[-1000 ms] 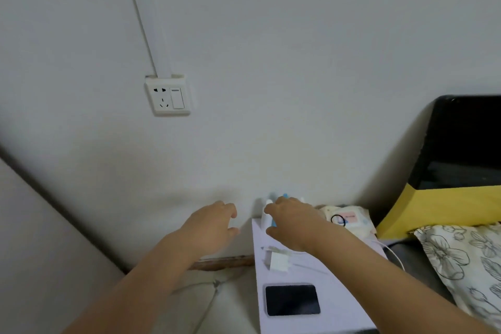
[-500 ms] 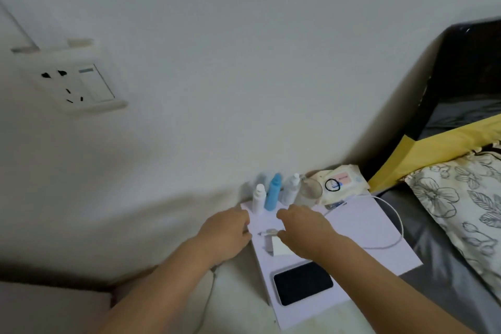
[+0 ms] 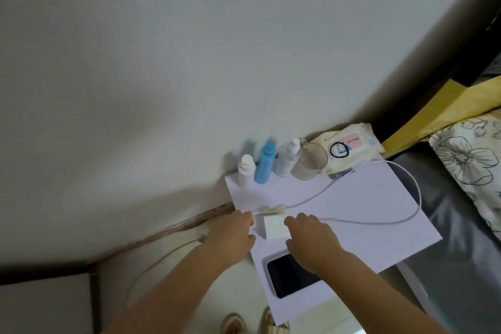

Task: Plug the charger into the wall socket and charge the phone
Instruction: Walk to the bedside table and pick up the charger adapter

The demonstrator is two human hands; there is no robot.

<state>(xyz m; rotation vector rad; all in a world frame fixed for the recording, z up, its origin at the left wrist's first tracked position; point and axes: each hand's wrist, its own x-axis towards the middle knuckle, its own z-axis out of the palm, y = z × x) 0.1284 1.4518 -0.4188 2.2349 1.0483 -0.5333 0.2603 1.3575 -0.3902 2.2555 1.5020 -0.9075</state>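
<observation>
Charger [image 3: 273, 226], a white block, lies on the pale table top [image 3: 352, 211] between both hands. Phone [image 3: 290, 276] lies face up nearer the person, partly under the right wrist. Left hand [image 3: 230, 233] and right hand [image 3: 311, 236] flank the block, fingers loosely curled, gripping nothing. White cable [image 3: 379, 221] loops rightward.

On the bedside table [image 3: 379, 214] the charger [image 3: 273, 226] lies between the left hand [image 3: 230, 236] at its nine o'clock and the right hand [image 3: 311, 238] at its three. The phone [image 3: 287, 276] lies at the charger's six o'clock (partly under the right wrist). The cable [image 3: 406, 192] loops toward three o'clock. Bottles [image 3: 264, 168] stand at twelve, seemingly against the wall, a wipes pack [image 3: 352, 146] at two.
</observation>
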